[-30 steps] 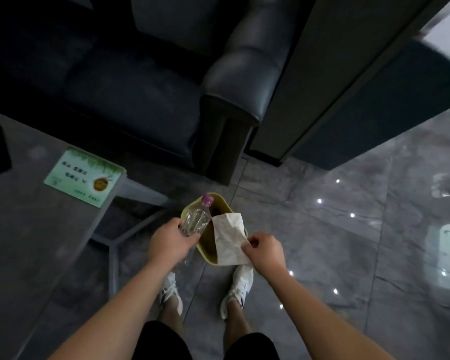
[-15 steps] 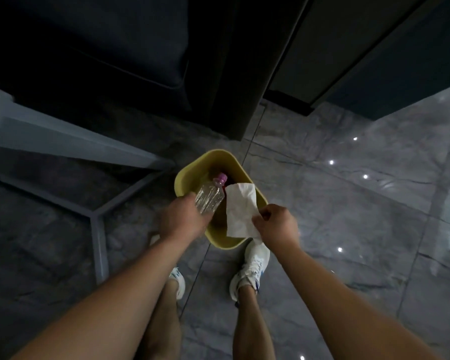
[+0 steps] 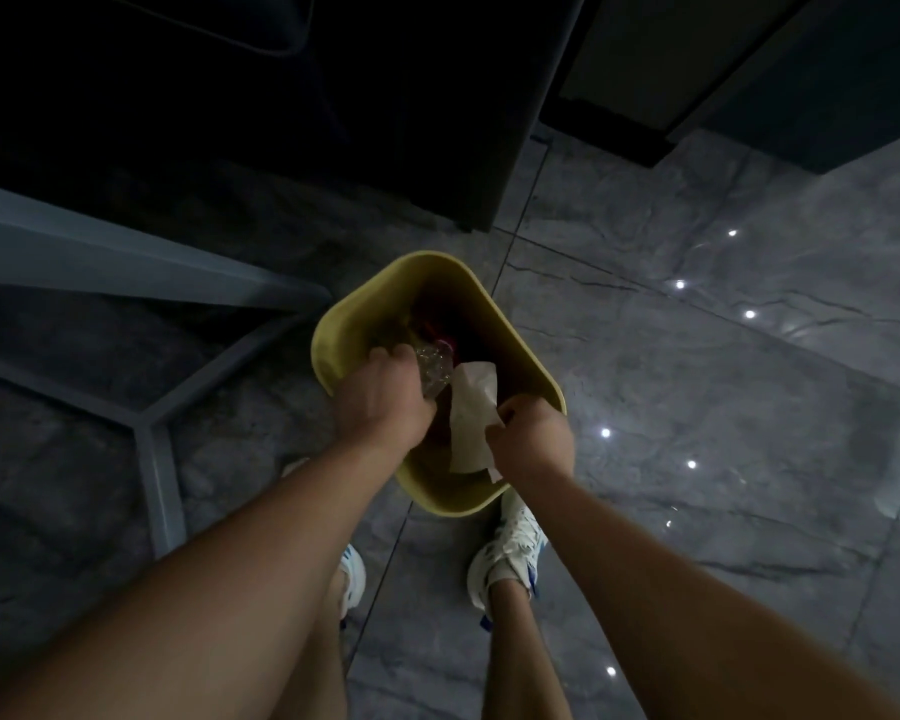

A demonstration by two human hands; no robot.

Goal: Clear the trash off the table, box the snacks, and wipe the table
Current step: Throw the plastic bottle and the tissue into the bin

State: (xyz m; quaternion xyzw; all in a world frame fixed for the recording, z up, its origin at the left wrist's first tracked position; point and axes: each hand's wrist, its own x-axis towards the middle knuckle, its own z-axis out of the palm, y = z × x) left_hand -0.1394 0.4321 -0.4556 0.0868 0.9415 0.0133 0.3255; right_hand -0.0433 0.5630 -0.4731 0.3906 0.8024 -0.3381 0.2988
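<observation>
A yellow trash bin (image 3: 510, 350) stands on the grey floor just in front of my feet. My left hand (image 3: 380, 397) reaches into its mouth, shut on a clear plastic bottle (image 3: 435, 368) with a pink cap that points down into the bin. My right hand (image 3: 533, 441) hovers over the bin's near right rim and pinches a white paper napkin (image 3: 471, 415), which hangs inside the bin. Dark red trash lies at the bottom of the bin.
The table's grey metal frame (image 3: 152, 418) runs along the floor at the left. A dark sofa (image 3: 292, 96) stands behind the bin, with a dark cabinet (image 3: 749, 59) at the upper right. My white sneakers (image 3: 510, 558) are close to the bin.
My head has tilted further down and closer to the bin. Both hands have lowered, so the bottle and the napkin now sit inside the bin's mouth instead of above it.
</observation>
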